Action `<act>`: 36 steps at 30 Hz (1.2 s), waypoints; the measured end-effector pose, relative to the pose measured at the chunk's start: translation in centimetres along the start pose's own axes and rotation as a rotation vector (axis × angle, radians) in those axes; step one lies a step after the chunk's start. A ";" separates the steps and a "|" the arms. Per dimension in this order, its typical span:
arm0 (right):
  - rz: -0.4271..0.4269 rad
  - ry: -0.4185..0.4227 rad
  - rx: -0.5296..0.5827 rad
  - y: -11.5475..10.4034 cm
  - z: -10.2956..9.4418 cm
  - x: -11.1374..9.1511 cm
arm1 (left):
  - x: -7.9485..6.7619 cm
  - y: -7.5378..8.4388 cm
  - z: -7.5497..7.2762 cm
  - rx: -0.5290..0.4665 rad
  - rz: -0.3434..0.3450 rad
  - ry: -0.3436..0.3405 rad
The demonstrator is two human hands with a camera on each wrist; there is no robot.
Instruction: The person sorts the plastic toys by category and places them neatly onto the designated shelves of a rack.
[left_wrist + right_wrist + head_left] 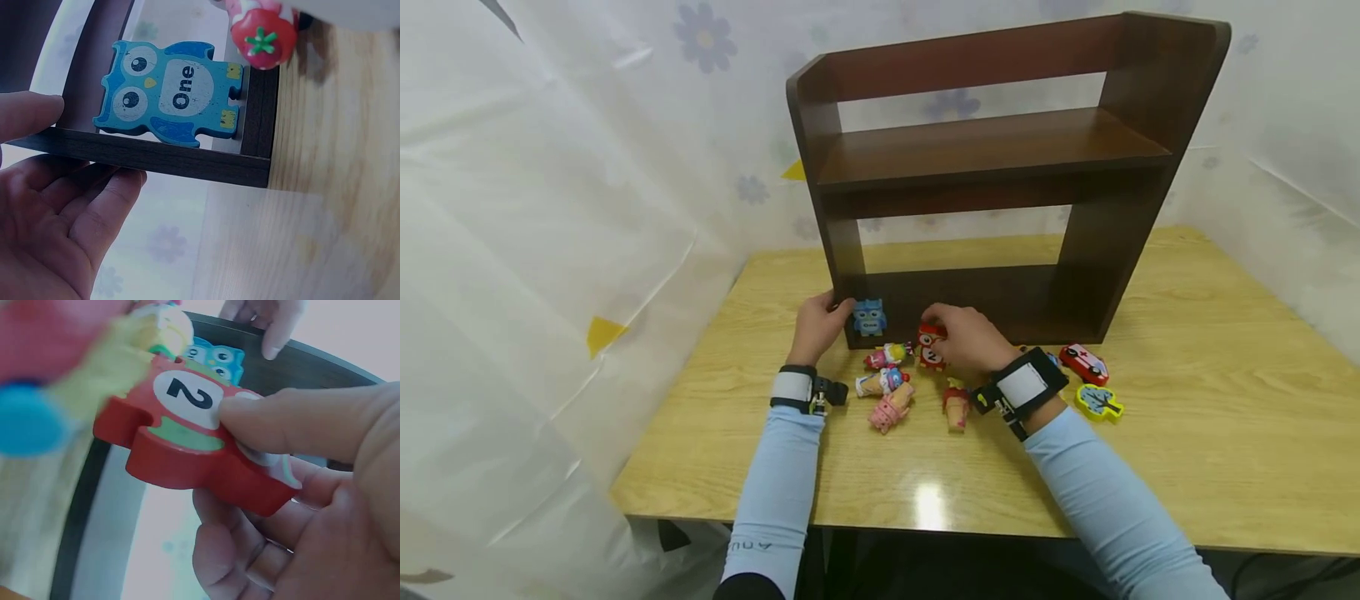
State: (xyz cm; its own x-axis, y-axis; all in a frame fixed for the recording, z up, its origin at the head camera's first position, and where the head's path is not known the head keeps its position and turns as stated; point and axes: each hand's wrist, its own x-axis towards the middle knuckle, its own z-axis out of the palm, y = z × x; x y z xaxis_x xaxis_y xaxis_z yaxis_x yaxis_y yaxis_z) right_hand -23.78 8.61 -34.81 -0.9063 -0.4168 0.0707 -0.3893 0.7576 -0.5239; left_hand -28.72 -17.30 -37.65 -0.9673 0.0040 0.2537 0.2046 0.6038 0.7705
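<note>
My right hand [973, 337] pinches a red owl block [931, 347] marked 2, near the front of the lower shelf. In the right wrist view the thumb lies across the face of this block [187, 400], with curled fingers behind it. My left hand [817, 329] grips the left side panel [156, 156] of a dark wooden shelf unit [992, 150]; its thumb is inside and its fingers outside. Just right of that hand, a blue owl block [869, 318] marked One stands upright on the lower shelf, against the panel's inner side.
Several small figures lie before the shelf, among them a pink one [891, 408] and a red-and-tan one [956, 406]. By the right wrist are a red toy car [1084, 364] and a yellow-edged tree block [1098, 402]. The wooden table [700, 433] meets draped walls.
</note>
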 end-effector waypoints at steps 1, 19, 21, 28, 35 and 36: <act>-0.006 0.016 -0.012 -0.1 -0.2 0.2 | 0.0 0.0 0.0 -0.001 0.000 -0.002; -0.061 0.051 -0.103 -2.4 -1.7 5.9 | -0.4 -0.5 -0.1 -0.004 -0.029 -0.016; -0.040 0.066 -0.100 -2.6 -1.6 6.3 | -0.3 -0.4 -0.1 -0.008 -0.028 -0.014; 0.011 0.084 -0.084 -2.7 -0.7 7.4 | -0.3 -0.1 0.0 0.017 -0.005 0.000; 0.068 0.060 -0.076 -1.7 0.0 8.2 | -0.3 0.0 0.3 0.022 -0.001 0.003; 0.071 0.056 -0.077 -1.6 0.1 8.3 | -0.3 0.0 0.3 0.019 -0.001 0.007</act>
State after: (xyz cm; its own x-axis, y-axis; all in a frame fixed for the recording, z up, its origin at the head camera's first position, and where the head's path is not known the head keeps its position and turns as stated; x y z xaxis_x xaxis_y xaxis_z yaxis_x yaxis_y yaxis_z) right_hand -30.64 3.90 -33.48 -0.9391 -0.3332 0.0839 -0.3329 0.8215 -0.4629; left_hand -28.50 -17.01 -37.89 -0.9663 -0.0016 0.2572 0.2012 0.6184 0.7596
